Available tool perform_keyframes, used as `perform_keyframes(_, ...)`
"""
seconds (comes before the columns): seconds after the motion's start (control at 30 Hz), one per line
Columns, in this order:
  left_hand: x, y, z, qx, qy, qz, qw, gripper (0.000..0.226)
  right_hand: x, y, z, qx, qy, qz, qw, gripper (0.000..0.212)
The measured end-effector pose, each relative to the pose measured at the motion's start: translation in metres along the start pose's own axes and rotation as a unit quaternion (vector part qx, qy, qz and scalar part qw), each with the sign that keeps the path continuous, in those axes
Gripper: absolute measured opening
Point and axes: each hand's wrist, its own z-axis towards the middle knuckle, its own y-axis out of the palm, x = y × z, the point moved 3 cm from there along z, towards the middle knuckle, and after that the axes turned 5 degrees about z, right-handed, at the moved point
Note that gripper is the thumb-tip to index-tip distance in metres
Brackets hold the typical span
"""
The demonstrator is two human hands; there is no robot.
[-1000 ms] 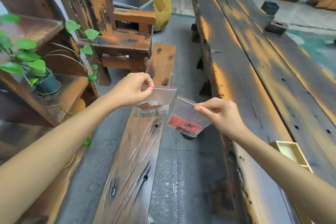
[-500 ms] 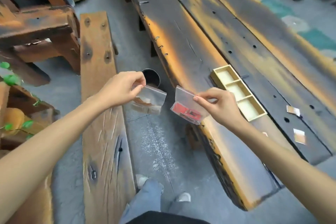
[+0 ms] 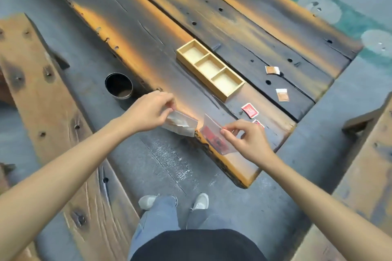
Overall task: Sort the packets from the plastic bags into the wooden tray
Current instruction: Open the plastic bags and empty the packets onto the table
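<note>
**Two bags over the table's near end**

Since the earlier frame both hands have come over the near end of the table (image 3: 148,34), where before they hung over the floor beside it. We note the left hand (image 3: 148,112) pinching the top edge of a clear plastic bag (image 3: 180,125) with pale brown packets inside — fingers curled on it. Our right hand (image 3: 248,140) pinches the second bag (image 3: 214,139), which holds red packets; it hangs tilted over the table edge. Just beyond the right hand lie two loose red packets (image 3: 249,110), one partly hidden by the fingers. Farther out sits the wooden tray (image 3: 224,96) with three compartments, no packets in them. Two brown packets (image 3: 282,94) lie to the tray's right — well apart from the hands. On the floor left of the table stands a dark round can (image 3: 118,86).
</note>
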Motion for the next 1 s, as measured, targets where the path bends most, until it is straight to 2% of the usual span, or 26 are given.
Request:
perform_keyframes(0.3,0.074,0.057,0.064,-0.081,0.096,0.009,0.992,0.003,0.062,-0.021,-0.048,0.031,0.069,0.000,0.997,0.008)
perform_keyframes(0.43,0.088,0.082,0.105,-0.128,0.109,0.001,0.986,0.004,0.092,-0.031,-0.049,0.074,0.126,-0.001,0.989,0.008)
perform_keyframes(0.67,0.094,0.115,0.196,-0.164,0.105,-0.010,0.981,0.008,0.140,-0.054,-0.014,0.127,0.202,-0.025,0.971,0.017)
perform_keyframes(0.83,0.092,0.146,0.253,-0.185,0.117,0.046,0.975,0.013,0.175,-0.060,0.014,0.098,0.261,-0.049,0.959,0.021)
perform_keyframes(1.0,0.097,0.179,0.291,-0.215,0.172,0.137,0.951,0.020,0.205,-0.061,0.032,0.094,0.322,-0.046,0.941,0.022)
